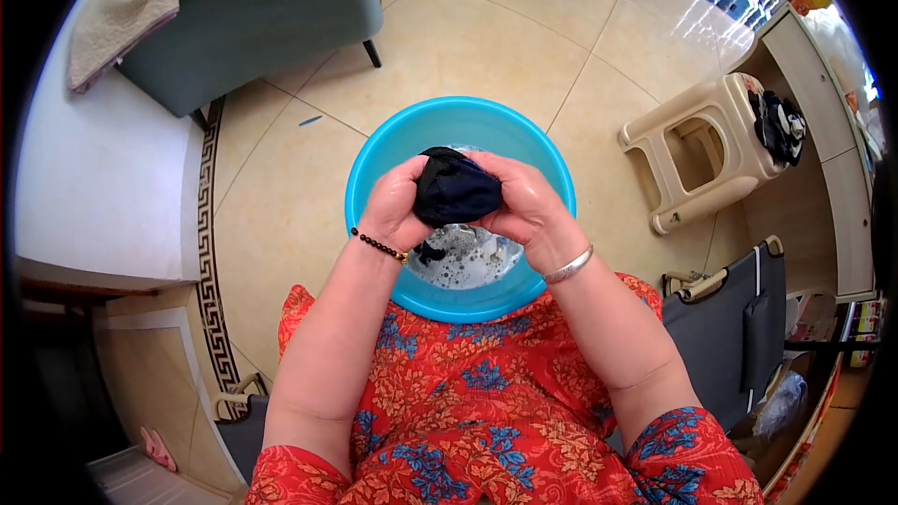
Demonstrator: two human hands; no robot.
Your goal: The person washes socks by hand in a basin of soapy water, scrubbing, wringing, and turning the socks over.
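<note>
The left hand (393, 198) was curled in tight, gripping the left edge of a dark cloth (460, 192)! And there on the other side was the right hand (526, 201), closed just as firmly on the right edge, thumb along the top, most of its fingers tucked out of sight behind the fabric. The cloth sat bunched squarely between the two, touching both, navy over most of its face with a blacker part at the upper left.

Right beneath it all, the blue basin (402, 136)! Round, wide-rimmed and holding sudsy water (482, 260), bubbles scattered across it, with a dark piece of fabric (432, 251) showing at the left of the suds. Both hands were over the basin, the cloth above the water.

A beaded bracelet (376, 244) circled the left wrist, a silver bangle (570, 266) the right. The basin stood on the tiled floor (271, 164), close up against the red floral garment (486, 393) the person wore.

Out to the right, well apart from the basin, a beige stool (645, 131) carried a dark bundle (778, 129) with some white in it, and a cabinet (823, 84) rose just beyond. Nearer in, a grey folding chair (720, 341)! Away to the upper left was a grey-green armchair (271, 28), a pale cover (131, 14) draped beside it.
</note>
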